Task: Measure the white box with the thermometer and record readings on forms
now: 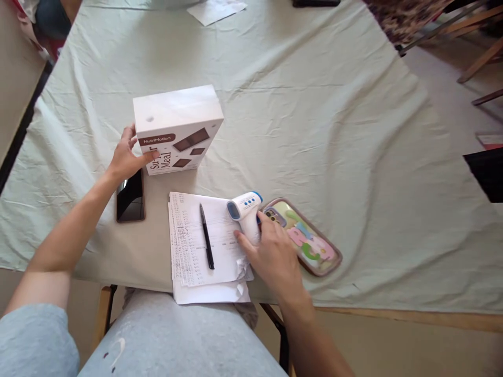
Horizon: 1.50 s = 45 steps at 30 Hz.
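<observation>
A white box (178, 112) printed "NutriMotion" stands upright on the cloth. My left hand (128, 157) grips its left side, thumb across the front face and fingers partly hidden behind the edge. My right hand (277, 256) is closed around the handle of a white and blue infrared thermometer (245, 205). The thermometer is over the right edge of a stack of written papers (184, 267), and its small display faces left. A black pen (207, 238) lies on the papers. Right beside my right hand is a phone in a colourful case (318, 246).
A dark-screened phone (131, 199) lies below my left wrist. The table wears a pale green cloth (353, 131) with creases. At the far side are a white sheet (216, 9) and a black object (316, 2). Wooden chair legs (479, 63) show beyond the right edge.
</observation>
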Each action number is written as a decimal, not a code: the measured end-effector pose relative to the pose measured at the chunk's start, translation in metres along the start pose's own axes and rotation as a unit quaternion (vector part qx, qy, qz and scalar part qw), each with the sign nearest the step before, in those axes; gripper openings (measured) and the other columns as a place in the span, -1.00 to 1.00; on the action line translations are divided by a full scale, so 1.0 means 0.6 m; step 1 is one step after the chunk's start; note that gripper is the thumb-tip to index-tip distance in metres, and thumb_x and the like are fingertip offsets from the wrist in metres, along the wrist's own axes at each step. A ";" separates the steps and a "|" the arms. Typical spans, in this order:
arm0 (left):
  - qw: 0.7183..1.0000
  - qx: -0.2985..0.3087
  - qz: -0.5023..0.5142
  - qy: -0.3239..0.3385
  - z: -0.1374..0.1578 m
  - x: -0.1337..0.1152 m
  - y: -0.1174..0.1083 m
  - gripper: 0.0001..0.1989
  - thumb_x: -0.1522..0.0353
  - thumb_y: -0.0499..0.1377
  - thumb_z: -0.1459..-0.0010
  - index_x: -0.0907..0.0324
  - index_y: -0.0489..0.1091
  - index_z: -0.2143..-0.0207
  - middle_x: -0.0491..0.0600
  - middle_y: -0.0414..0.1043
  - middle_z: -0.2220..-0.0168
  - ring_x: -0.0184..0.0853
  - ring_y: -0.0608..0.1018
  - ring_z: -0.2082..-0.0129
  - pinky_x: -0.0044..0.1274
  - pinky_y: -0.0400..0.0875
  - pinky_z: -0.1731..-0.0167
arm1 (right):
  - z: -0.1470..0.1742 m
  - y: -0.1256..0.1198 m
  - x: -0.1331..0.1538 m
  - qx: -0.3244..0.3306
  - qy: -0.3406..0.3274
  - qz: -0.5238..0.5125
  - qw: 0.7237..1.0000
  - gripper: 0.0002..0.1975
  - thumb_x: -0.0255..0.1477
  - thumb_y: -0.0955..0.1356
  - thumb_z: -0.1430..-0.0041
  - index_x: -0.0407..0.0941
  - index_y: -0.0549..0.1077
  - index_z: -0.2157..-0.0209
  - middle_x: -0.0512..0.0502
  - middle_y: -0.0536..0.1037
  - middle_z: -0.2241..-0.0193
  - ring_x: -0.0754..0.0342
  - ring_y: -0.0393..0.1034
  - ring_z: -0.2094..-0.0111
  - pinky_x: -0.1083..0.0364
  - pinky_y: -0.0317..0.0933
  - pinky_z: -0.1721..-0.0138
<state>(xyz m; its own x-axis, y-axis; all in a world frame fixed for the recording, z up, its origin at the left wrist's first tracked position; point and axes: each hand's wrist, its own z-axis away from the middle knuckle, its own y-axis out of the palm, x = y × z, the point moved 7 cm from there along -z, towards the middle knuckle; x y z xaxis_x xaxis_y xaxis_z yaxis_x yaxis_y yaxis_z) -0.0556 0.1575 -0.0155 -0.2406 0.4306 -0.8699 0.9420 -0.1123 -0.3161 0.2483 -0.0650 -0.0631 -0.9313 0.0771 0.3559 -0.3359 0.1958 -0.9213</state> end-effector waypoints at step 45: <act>0.968 -0.072 0.215 -0.111 0.104 -0.064 0.090 -0.56 0.04 0.26 -0.05 0.10 0.33 0.13 -0.09 0.49 0.22 -0.35 0.58 0.25 -0.48 0.52 0.24 | 0.032 0.033 0.222 0.301 0.162 -0.601 0.722 -0.64 -0.15 0.35 -0.10 -0.03 0.21 0.16 0.04 0.40 0.34 0.11 0.44 0.52 0.13 0.22 0.64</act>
<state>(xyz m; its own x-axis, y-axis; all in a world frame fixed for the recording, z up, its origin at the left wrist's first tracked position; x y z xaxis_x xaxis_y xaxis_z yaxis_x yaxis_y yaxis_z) -0.0102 0.0789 -0.0225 0.1512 0.1677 -0.9742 0.9852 -0.1055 0.1347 0.1152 -0.0700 -0.0368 0.1337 0.4492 0.8834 -0.9659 -0.1402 0.2175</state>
